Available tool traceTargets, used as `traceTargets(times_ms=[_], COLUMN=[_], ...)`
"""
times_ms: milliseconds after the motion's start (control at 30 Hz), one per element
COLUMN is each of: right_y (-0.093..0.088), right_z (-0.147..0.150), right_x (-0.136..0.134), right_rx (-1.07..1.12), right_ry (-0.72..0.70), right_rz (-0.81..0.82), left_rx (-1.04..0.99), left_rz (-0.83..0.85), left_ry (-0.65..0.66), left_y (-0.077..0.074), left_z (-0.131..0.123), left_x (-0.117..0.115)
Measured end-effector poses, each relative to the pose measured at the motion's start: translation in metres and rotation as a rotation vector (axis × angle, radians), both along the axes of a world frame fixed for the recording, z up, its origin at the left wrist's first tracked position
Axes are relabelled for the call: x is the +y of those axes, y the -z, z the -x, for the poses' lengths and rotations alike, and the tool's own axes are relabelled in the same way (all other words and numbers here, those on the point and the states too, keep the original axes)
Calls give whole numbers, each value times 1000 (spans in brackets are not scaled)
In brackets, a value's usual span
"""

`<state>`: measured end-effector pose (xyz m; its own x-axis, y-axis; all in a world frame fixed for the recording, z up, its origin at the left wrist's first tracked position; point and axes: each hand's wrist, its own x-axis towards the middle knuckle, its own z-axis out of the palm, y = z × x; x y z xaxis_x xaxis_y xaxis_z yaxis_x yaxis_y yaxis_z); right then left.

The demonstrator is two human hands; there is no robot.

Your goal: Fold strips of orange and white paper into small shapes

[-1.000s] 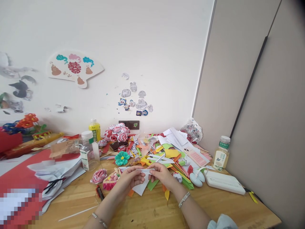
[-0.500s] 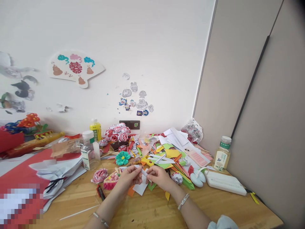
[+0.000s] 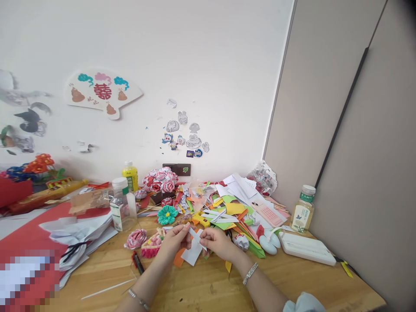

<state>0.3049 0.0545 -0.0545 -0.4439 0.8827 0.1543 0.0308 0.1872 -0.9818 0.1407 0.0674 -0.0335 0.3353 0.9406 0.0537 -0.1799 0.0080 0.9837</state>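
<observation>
Between my two hands a small white paper strip (image 3: 195,235) is stretched at a slant. My left hand (image 3: 177,239) pinches its upper left end between thumb and fingers. My right hand (image 3: 215,241) is closed on the other end, its fingertips partly hiding the paper. Below the strip, a white paper piece (image 3: 192,255) lies on the table beside an orange scrap (image 3: 178,258). Close to my left hand sit a pink fabric-like piece (image 3: 150,250) and a pink-and-white paper rose (image 3: 135,239). A crumpled paper rose (image 3: 241,242) lies just right of my right hand.
Coloured paper scraps (image 3: 234,209) are heaped behind my hands, with a yellow glue gun (image 3: 201,219) and a teal flower (image 3: 167,215). Bottles (image 3: 303,210) stand right and left. A white box (image 3: 307,248), a pen (image 3: 138,262) and a white stick (image 3: 107,289) lie on the wooden table (image 3: 208,292).
My hands have drawn slightly apart, and more of the white strip shows between them. My left hand's fingertips are a little higher.
</observation>
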Motion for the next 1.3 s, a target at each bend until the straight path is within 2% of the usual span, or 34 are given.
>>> traceTargets(times_ms=[267,433,567,700,967,1167,1300], right_y=[2,8,7,5,3,5,4], right_z=[0,0,0,1,-1,-1,0], right_x=[0,2,0,-3,-3,-2,-2], right_rx=[-82,-182,-243,-267,-374,-382,-408], right_ry=[-37,25,-5,-76,-60,-86,-95], right_rz=[15,-53,-73,-20,-147,-57,-64], left_rx=[114,213,237,179,65,37,40], left_rz=[-118,-151,-214,-171,-70,-20,-36], left_ry=[-144,-166,-198,-198,-149,-132,-154], left_y=[-4,-10,-11,-7,-3,4,6], left_z=[-1,-1,0,1,0,2,3], left_x=[-1,-5,-6,-4,-3,3,6])
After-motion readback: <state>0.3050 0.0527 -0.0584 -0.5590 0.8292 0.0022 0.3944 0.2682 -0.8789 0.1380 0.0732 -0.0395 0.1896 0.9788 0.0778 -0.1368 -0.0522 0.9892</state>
